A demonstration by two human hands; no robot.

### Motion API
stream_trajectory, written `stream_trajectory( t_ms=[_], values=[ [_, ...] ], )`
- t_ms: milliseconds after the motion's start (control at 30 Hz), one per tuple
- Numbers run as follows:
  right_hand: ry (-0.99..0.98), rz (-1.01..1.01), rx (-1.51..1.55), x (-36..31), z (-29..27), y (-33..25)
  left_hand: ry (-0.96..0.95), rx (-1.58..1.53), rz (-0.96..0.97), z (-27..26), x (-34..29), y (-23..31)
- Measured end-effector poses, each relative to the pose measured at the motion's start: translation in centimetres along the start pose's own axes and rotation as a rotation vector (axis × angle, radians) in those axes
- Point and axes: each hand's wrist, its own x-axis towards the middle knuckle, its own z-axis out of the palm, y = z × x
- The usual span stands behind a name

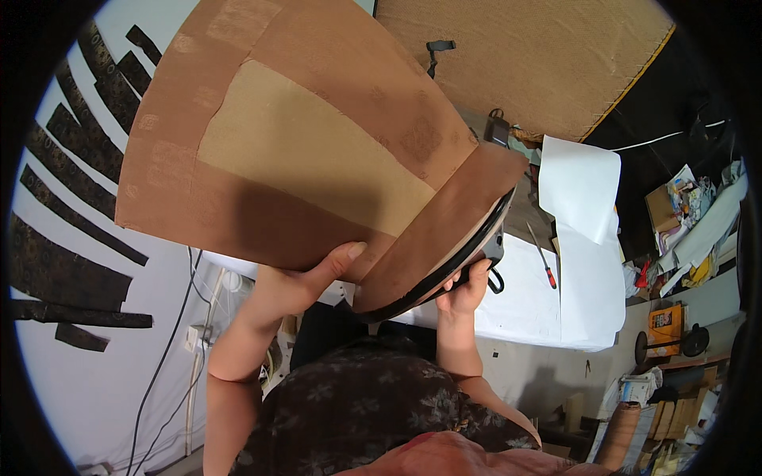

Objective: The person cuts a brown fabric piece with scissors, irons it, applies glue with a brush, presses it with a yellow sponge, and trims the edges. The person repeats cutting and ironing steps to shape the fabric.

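Observation:
I hold up a large brown covered panel (413,119), fan-shaped, with a bare tan area (294,135) in its middle. Along its lower right end runs a curved brown end piece (444,230) edged by a black rim (413,304). My left hand (329,270) is closed on the panel's lower edge, thumb on its face and the other fingers hidden behind. Closed at the black rim, my right hand (464,292) holds the underside of the end piece, beside a black fitting with a small loop (496,279). What its fingertips press on is partly hidden.
A table with white sheets (583,190) stands to the right, a red-handled screwdriver (544,258) on it. Behind rises a large tan woven board (524,55). Dark patterned strips (75,210) hang on the left wall near black cables (171,333). Scraps (690,222) pile up at far right.

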Motion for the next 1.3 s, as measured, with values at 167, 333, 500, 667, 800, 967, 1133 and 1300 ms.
stream_trajectory(
  t_ms=[167,333,500,667,800,967,1133,1300],
  values=[
    [0.066,-0.040,0.023,-0.2,0.7,-0.2,0.026,-0.063,0.000,0.4,0.2,0.2],
    [0.133,-0.108,-0.208,-0.6,1.6,-0.4,0.011,-0.078,0.041,0.5,0.1,0.4],
    [-0.044,-0.098,-0.238,-0.5,2.1,-0.9,-0.017,0.029,0.052,0.2,0.1,0.3],
    [0.131,-0.144,-0.218,-0.4,2.1,-1.2,0.012,-0.069,0.070,0.5,-0.1,0.5],
    [-0.083,-0.065,-0.093,-1.4,2.3,-0.4,0.029,-0.016,0.062,-0.1,0.5,0.0],
    [0.014,-0.118,-0.260,0.4,1.8,-1.7,0.201,0.035,0.086,-1.6,0.3,-2.9],
    [-0.015,-0.259,-0.586,2.7,1.6,-4.5,0.328,0.171,0.240,-7.4,-1.2,-6.9],
    [0.031,-0.296,-0.571,3.8,1.5,-4.6,0.175,-0.244,0.375,-11.7,-2.2,-11.0]
  ],
)
